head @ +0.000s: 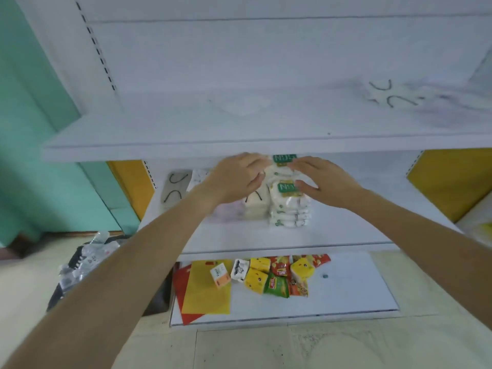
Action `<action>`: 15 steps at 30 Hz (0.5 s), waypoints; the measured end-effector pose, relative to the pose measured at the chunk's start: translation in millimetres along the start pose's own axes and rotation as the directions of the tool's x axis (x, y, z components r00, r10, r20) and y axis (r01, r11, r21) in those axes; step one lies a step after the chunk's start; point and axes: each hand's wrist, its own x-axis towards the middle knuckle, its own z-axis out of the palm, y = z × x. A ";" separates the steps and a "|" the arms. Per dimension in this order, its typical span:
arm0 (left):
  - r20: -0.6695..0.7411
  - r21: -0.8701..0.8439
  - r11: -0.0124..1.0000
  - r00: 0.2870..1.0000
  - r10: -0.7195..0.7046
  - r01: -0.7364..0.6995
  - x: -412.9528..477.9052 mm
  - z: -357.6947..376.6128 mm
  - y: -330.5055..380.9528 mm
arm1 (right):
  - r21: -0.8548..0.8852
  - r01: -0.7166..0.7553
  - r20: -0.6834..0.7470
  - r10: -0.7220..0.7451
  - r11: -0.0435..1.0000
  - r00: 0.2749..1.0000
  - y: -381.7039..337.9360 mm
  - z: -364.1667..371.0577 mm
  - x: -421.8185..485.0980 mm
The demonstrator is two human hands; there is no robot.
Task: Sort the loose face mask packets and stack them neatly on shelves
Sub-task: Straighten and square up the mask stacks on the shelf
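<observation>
White shelf unit [186,62], three shelves in view. The middle shelf [346,235] holds the sorted masks. The bottom shelf [346,283] has snack packs [277,275] and coloured sheets, not my job. On the floor at my left is a dark bag [87,259] with clear packets spilling out, probably the unsorted supply.

Both my arms reach forward to the middle shelf. The green stack [290,211] stands in the middle, with the cream stack [255,206] touching its left side. A second green-label packet [284,159] sits further back, under the top shelf [159,123] lip. I can't tell whether it is the shifted top one or a stack behind. The packets' long axis runs away from me, label end far.

My left hand [237,179] is at the stacks' left, fingers bent onto the far packet's edge. It is blurred, so I can't tell grip from push. My right hand [327,182] is at the right, spread nearly flat, fingers on the far packet and thumb on the near label. It presses and holds nothing. Both hands are equally near. My guess is that I'm squaring the pile next.

A grey packet [174,189] lies loose, well left. Two more lie on the top shelf: clear [241,105] and looped [391,95].
</observation>
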 end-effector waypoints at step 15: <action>0.028 -0.081 0.967 0.971 -0.239 0.241 160.9 6.7 97.3 | 0.033 -0.444 -0.127 0.445 0.895 0.887 177.0 -86.9 -66.3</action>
